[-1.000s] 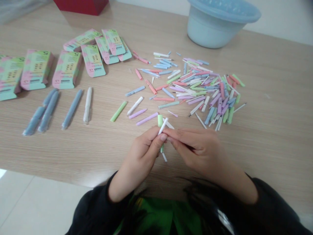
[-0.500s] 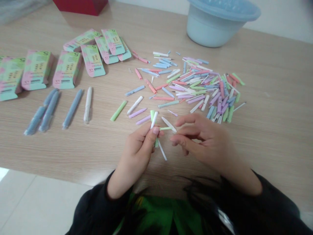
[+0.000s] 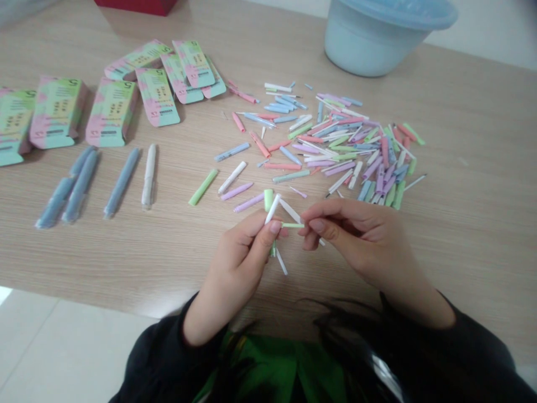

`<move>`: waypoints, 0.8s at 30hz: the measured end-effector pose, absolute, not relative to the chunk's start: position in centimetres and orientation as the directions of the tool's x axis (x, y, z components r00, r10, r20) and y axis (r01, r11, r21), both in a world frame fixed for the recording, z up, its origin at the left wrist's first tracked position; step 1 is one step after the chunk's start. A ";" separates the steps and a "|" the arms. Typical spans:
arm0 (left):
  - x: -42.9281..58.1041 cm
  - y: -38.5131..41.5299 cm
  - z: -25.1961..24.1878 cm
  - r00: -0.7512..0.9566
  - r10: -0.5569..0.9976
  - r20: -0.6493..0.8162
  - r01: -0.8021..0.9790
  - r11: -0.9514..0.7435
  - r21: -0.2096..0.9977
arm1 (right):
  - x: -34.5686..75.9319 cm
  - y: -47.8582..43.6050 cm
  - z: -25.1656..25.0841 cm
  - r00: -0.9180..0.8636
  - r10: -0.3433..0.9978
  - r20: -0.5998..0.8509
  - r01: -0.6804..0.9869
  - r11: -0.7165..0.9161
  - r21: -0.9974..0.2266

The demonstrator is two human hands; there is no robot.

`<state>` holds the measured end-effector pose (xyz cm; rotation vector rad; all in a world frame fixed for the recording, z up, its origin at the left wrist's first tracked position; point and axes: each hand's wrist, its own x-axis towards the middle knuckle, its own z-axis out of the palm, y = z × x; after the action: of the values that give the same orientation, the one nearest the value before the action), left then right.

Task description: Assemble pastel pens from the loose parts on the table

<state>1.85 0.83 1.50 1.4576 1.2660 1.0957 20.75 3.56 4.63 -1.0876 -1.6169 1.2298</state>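
While the left hand (image 3: 239, 252) lies with its thumb pressed over the bent forefinger, it is clamped on a short white tube (image 3: 273, 209) that slants up and to the right out of the grip. From the same pinch a thin green stick (image 3: 292, 225) points sideways, almost level, toward the right hand (image 3: 356, 232). The two hands are apart, with that stick crossing the gap between them near the front of the worktop (image 3: 126, 263). The right hand is loosely curled, its thumb and forefinger brought close together at the stick's far end; whether they pinch it or only touch it cannot be told. A white tapered piece (image 3: 289, 210) runs down behind the right fingertips and is partly hidden there. Behind the left fingers stands out a light green barrel (image 3: 268, 197), and below them a narrow white stick (image 3: 282, 262) shows; whether the left hand holds either one is unclear. Just beyond the hands lie two purple pieces (image 3: 250, 202), a white barrel (image 3: 232, 178) and a green piece (image 3: 203, 187). A pile of mixed pen parts (image 3: 356, 143) spreads farther back, past the right hand.
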 end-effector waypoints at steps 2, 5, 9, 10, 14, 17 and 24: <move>1.8 0.8 1.5 0.066 0.996 0.056 0.216 -0.069 0.974 | 20.9 3.5 4.5 -0.290 0.950 0.120 0.162 0.172 -0.972; 1.8 0.8 1.5 0.067 0.997 0.041 0.221 -0.055 0.974 | 21.1 3.5 4.4 -0.306 0.942 0.137 0.189 0.202 -0.961; 1.9 0.8 1.7 0.065 0.995 0.070 0.284 -0.085 0.955 | 21.1 3.3 4.5 -0.320 0.935 0.153 0.238 0.236 -0.942; 2.0 0.8 1.8 0.066 0.994 0.088 0.304 -0.104 0.947 | 21.1 3.3 4.5 -0.323 0.932 0.166 0.255 0.255 -0.933; 1.9 1.0 1.9 0.114 0.979 0.168 0.340 -0.198 0.919 | 21.5 3.3 4.3 -0.381 0.902 0.201 0.343 0.340 -0.876; 1.9 1.1 1.9 0.193 0.964 0.185 0.333 -0.242 0.911 | 21.7 3.3 4.0 -0.468 0.865 0.183 0.366 0.378 -0.851; 1.7 1.3 1.7 0.271 0.947 0.172 0.264 -0.245 0.933 | 21.1 3.1 3.3 -0.554 0.800 0.230 0.453 0.522 -0.723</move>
<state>1.71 1.30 1.67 1.6955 1.1204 1.0161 21.07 3.09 3.33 -1.0170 -2.2126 0.8260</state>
